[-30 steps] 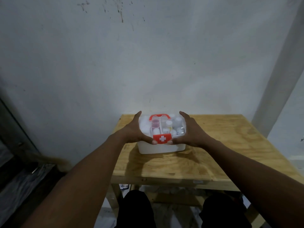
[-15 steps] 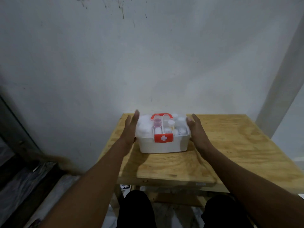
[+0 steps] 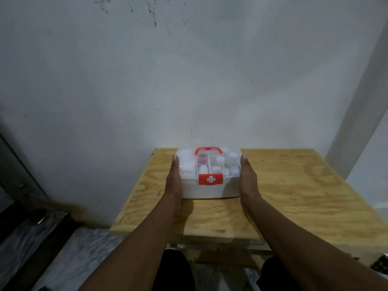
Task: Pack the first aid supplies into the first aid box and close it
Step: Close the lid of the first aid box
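On the table (image 3: 294, 196), close to the back edge by the wall (image 3: 189, 70), stood the box (image 3: 210, 191), its clear lid down and the red latch (image 3: 210, 179) lying flat against the front. Bottles and white supplies showed through the lid, under the folded red handle (image 3: 208, 150). Nothing else lay on the wood, so packing looked finished, and the step in hand seemed to be the closing itself or a last squaring of the box.

Whether the latch had actually caught could not be told. The next move would probably call for a press on it, or simply for letting go.

The left hand (image 3: 173, 181) lay flat along the left side and the right hand (image 3: 247, 179) along the right, palms inward and apparently touching the walls. Fingers were straight and together, pointing toward the wall, curled round nothing. Both forearms reached forward, nearly parallel.
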The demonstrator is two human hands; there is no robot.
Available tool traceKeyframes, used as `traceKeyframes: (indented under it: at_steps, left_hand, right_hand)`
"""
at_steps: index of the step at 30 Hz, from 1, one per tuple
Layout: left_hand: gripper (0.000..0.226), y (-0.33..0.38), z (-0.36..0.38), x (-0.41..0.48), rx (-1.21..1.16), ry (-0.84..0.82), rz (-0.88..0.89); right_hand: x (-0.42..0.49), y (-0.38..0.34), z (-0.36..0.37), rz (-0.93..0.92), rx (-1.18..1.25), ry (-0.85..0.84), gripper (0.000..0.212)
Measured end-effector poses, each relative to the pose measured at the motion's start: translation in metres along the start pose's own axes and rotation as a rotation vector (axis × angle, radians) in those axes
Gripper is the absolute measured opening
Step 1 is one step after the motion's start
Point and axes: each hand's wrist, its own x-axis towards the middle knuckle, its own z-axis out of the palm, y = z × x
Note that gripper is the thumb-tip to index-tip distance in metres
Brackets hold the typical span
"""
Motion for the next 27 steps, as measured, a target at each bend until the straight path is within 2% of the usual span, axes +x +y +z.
traceKeyframes:
  at_steps: [7,13,17,21,24,27]
  left_hand:
    - [0.094,0.003,0.069,0.037,0.056,-0.123,-0.014]
    - [0.104,0.028,0.148,0.038,0.053,-0.212,0.060]
    - [0.097,0.033,0.172,0.060,0.078,-0.248,0.082]
    - [0.105,0.034,0.184,0.086,0.115,-0.236,0.058]
    - [0.102,0.027,0.185,0.105,0.132,-0.186,0.028]
    - [0.102,0.008,0.180,0.127,0.167,-0.137,0.009]
  right_hand:
    - [0.031,-0.029,-0.052,-0.029,-0.042,0.112,0.070]
    - [0.080,-0.061,-0.099,-0.066,-0.096,0.167,0.084]
    - [0.119,-0.063,-0.109,-0.049,-0.102,0.164,0.073]
    - [0.149,-0.054,-0.111,0.011,-0.075,0.176,0.070]
    - [0.163,-0.045,-0.110,0.043,-0.073,0.165,0.074]
    - [0.171,-0.031,-0.110,0.045,-0.081,0.185,0.067]
